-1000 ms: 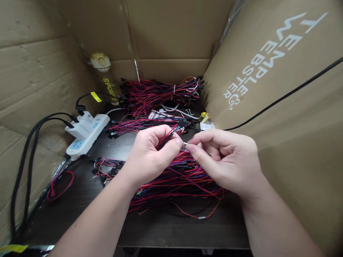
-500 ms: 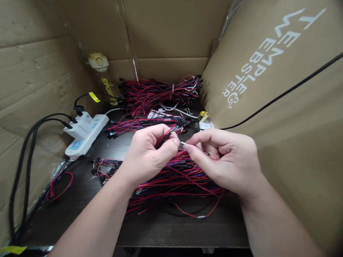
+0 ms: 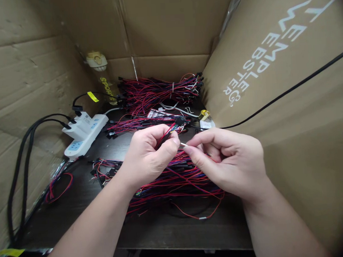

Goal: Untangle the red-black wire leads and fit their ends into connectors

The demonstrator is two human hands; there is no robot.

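Observation:
My left hand [image 3: 152, 154] is closed in a pinch around a wire harness whose black connector [image 3: 180, 122] sticks out above the fingers, with thin coloured wires running into it. My right hand [image 3: 227, 160] pinches the end of a small white piece [image 3: 183, 144] between thumb and forefinger. That piece spans the narrow gap between the two hands; whether it is a bare wire or a sleeve I cannot tell. Beneath both hands lies a thick bundle of red, blue and black wires [image 3: 174, 182] on the dark table [image 3: 194, 232].
Behind the hands lie a second wire bundle [image 3: 139, 124] and a tied larger one [image 3: 158, 92]. A white power strip [image 3: 87, 135] with black plugs stands at left, near a capped bottle [image 3: 97, 61]. Cardboard walls [image 3: 166, 21] enclose the table; a black cable [image 3: 284, 91] crosses the right side.
Both hands keep their pinch at nearly the same place. The right hand has shifted very slightly to the right, and the view has moved a little.

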